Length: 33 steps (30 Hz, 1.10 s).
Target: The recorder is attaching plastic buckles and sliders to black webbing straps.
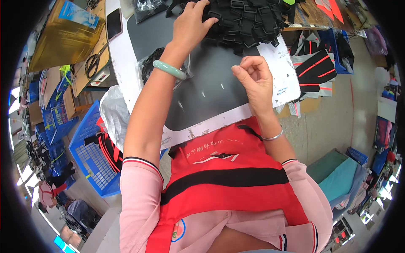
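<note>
A heap of black plastic buckles on webbing straps [249,21] lies at the far side of the table. My left hand [192,25] reaches to the heap's left edge, thumb stretched out to the side and fingers apart; its fingertips touch or hover over the straps, I cannot tell which. Nearer and to the right, my right hand [257,80] is raised over the black table mat [206,90], fingers curled in toward the thumb. Whether something small sits in them is hidden.
Clear plastic bags with black parts [152,63] lie left on the white-edged table [282,80]. A phone [114,23] and black scissors [92,65] lie further left. Blue crates [90,162] stand at lower left. Black and grey fabric pieces [314,69] are stacked right.
</note>
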Each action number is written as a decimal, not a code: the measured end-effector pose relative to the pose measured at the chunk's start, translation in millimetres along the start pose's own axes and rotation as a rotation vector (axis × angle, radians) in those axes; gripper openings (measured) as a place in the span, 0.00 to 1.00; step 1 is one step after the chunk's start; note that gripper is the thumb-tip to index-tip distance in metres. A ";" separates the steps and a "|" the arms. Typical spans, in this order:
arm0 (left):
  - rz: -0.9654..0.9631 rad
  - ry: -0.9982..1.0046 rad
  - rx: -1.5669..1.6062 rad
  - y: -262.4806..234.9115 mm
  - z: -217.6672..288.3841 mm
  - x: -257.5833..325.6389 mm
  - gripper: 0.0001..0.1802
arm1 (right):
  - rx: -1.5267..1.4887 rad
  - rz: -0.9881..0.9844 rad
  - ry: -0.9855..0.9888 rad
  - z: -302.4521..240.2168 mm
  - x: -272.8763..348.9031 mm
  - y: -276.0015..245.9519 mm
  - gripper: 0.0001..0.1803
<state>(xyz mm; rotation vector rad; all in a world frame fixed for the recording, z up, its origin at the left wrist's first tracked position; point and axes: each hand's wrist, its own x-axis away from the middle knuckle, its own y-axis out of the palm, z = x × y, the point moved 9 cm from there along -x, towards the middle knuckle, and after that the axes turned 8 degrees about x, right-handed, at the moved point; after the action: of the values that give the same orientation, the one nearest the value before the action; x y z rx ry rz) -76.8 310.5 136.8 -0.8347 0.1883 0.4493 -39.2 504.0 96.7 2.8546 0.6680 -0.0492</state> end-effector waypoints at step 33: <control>-0.030 0.076 0.378 -35.6 64.0 135.0 0.08 | 0.826 -0.132 -0.557 -44.1 10.4 27.5 0.13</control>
<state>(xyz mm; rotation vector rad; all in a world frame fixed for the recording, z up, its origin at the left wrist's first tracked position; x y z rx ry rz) 58.7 379.5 158.0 -0.4830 0.3194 0.3399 -18.4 493.7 144.3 3.2340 0.8362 -1.3709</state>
